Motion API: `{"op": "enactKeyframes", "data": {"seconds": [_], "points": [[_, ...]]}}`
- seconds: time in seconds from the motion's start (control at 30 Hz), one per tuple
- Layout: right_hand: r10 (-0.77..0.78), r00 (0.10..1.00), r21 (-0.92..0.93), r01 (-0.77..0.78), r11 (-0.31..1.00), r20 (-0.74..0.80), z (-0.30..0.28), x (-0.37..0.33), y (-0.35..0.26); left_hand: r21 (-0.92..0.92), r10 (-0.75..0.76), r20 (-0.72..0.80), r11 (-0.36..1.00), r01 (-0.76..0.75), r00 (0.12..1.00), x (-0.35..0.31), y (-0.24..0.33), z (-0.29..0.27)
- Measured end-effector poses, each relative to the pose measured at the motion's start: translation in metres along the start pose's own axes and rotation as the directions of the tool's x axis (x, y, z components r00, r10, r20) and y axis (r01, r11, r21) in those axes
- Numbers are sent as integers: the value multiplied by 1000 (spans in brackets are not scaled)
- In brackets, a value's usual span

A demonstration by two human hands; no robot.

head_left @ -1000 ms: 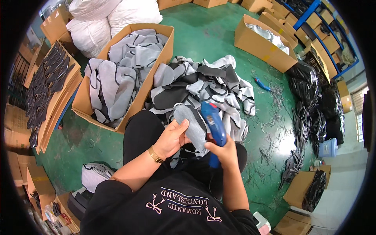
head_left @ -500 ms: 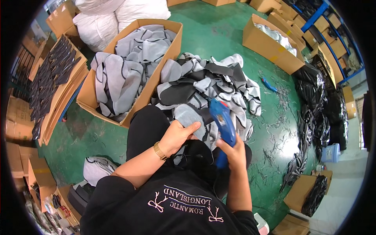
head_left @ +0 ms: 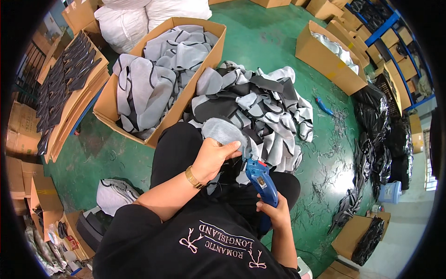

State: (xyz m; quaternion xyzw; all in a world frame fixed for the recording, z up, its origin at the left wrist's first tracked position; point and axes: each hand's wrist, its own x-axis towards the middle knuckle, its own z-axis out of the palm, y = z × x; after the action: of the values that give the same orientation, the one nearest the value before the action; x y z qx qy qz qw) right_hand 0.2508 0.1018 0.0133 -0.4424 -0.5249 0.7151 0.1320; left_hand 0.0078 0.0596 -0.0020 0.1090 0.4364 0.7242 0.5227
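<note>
My left hand (head_left: 214,160), with a gold watch at the wrist, pinches a grey fabric piece (head_left: 222,130) between thumb and fingers above my lap. In my right hand (head_left: 275,210) are blue electric scissors (head_left: 263,182), gripped by the handle. Their head is at the near right edge of the fabric, close to my left thumb; whether the blades touch the cloth I cannot tell. Just beyond both hands, a heap of grey and black fabric pieces (head_left: 267,104) with dark edging lies on the floor.
A long cardboard box (head_left: 186,95) full of similar pieces stands at the left. Another carton (head_left: 327,60) is at the far right. A second blue tool (head_left: 324,106) lies among scattered trimmings (head_left: 332,153). Black plastic bags (head_left: 374,116) line the right side.
The electric scissors have come nearer to me, their head now beside the fabric's edge. My left hand has shifted slightly and the grey piece is turned. My view has shifted a little.
</note>
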Motion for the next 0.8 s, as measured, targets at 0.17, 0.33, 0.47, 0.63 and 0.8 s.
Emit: {"op": "enactKeyframes", "data": {"seconds": [0.17, 0.33, 0.47, 0.63, 0.8], "points": [[-6, 1000, 44, 6, 999, -1, -3, 2, 4, -9, 0, 6, 1000, 0, 1000, -2, 2, 3], [12, 1000, 91, -13, 996, 6, -4, 3, -1, 57, 46, 36, 997, -48, 998, -4, 5, 5], [9, 1000, 28, -10, 1000, 21, -7, 1, -10, 203, 80, 88, 974, -97, 993, -4, 9, 0], [4, 999, -27, -3, 1000, 37, -13, 0, -18, 284, 75, 167, 951, -121, 983, -4, 11, -6], [7, 999, -13, -6, 1000, 33, -14, -3, -27, 370, 86, 290, 909, -194, 953, -6, 19, -3]]}}
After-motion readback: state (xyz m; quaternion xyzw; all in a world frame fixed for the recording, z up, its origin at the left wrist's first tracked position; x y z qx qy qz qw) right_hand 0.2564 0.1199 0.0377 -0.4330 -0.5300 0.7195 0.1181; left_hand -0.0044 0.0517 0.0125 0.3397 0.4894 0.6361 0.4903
